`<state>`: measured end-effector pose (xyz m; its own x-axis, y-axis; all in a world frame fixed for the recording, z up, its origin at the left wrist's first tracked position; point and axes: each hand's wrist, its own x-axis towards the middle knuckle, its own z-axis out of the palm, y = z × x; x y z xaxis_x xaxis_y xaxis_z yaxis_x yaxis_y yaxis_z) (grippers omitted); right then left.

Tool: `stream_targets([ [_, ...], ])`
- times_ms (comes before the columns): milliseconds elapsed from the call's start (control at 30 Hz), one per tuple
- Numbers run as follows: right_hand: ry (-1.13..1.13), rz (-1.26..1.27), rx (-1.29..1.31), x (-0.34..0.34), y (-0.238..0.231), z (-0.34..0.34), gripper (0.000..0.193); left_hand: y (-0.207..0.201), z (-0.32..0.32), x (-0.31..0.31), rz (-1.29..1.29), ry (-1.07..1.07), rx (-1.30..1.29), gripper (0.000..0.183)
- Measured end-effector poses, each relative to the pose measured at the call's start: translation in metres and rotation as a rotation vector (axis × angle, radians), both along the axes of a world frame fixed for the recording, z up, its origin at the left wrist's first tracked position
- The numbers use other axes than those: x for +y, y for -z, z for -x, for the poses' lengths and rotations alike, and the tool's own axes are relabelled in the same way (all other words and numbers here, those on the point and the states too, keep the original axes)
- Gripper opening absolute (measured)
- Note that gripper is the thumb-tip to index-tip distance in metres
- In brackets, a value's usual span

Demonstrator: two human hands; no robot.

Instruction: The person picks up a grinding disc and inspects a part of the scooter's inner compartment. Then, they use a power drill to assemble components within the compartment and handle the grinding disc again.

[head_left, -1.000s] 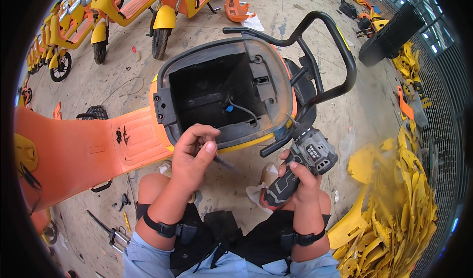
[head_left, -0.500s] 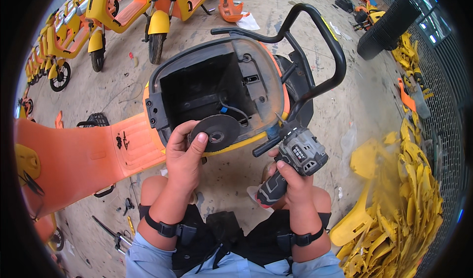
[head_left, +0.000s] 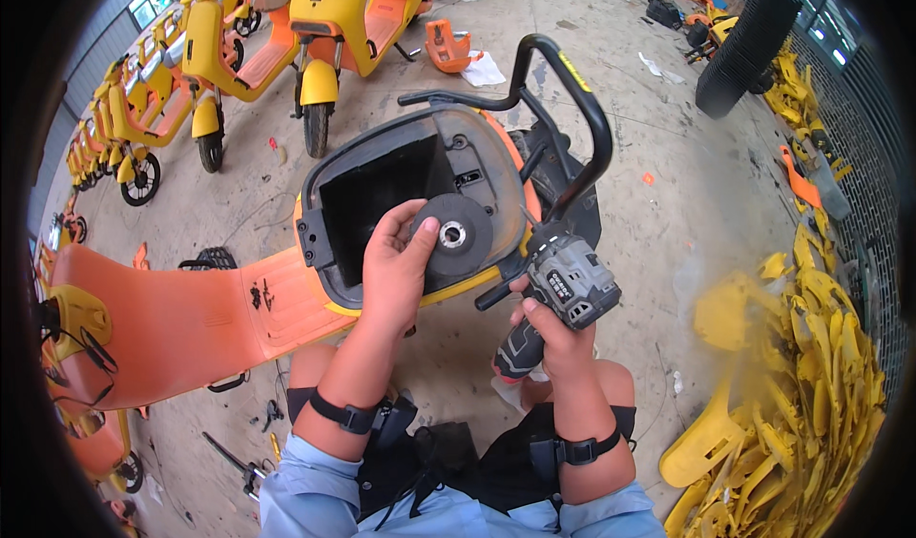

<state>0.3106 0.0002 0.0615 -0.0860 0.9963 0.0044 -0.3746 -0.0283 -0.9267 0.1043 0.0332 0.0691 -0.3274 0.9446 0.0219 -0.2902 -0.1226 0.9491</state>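
- Disc [head_left: 473, 252] is hanging over the scooter's [head_left: 315, 237] open seat box [head_left: 361, 193]; left hand [head_left: 393, 263] is pinching its edge, thumb on top.
- Right hand [head_left: 553, 336] is gripping drill [head_left: 572, 279] by the handle; bit is pointing toward scooter's rear corner, can't tell if touching.
- Risk: pinch is holding only one edge, so a loosening thumb could be dropping disc into the box.
- Risk: bit is sitting close to bodywork; a wrist turn or trigger press could be scratching it.
- Risk: loose screws [head_left: 260, 296] are lying on scooter's footboard [head_left: 303, 295]; a bump could be scattering them.
- Surface: scuffed floor [head_left: 639, 252] is running under scooter, scraps littering it.
- Room: yellow panels [head_left: 811, 385] are piling right of scooter, parked scooters [head_left: 339, 18] are lining up beyond its left, brick wall [head_left: 895, 214] is rising far right.
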Motion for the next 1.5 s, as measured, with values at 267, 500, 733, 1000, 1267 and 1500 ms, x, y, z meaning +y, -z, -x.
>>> stream_targets([
  [267,-0.179,0.026,0.022,0.012,-0.013,-0.013,0.038,0.017,-0.025,0.027,0.068,0.016,0.080,0.039],
  [500,-0.087,0.070,0.003,0.013,-0.006,-0.010,0.035,0.021,-0.027,0.033,0.016,-0.125,0.356,0.041],
  [733,-0.016,0.024,-0.031,0.017,-0.007,-0.008,0.041,0.027,-0.028,0.029,-0.019,-0.078,0.349,0.047],
  [1000,-0.029,0.040,-0.040,0.023,0.005,-0.014,0.041,0.012,-0.026,0.019,0.091,-0.101,0.787,0.056],
  [1267,0.013,0.032,-0.029,0.026,-0.001,-0.017,0.040,0.019,-0.025,0.029,0.074,-0.066,0.749,0.062],
  [1500,0.013,0.026,0.015,0.027,-0.002,-0.012,0.041,0.006,-0.026,0.027,0.168,-0.057,0.820,0.063],
])
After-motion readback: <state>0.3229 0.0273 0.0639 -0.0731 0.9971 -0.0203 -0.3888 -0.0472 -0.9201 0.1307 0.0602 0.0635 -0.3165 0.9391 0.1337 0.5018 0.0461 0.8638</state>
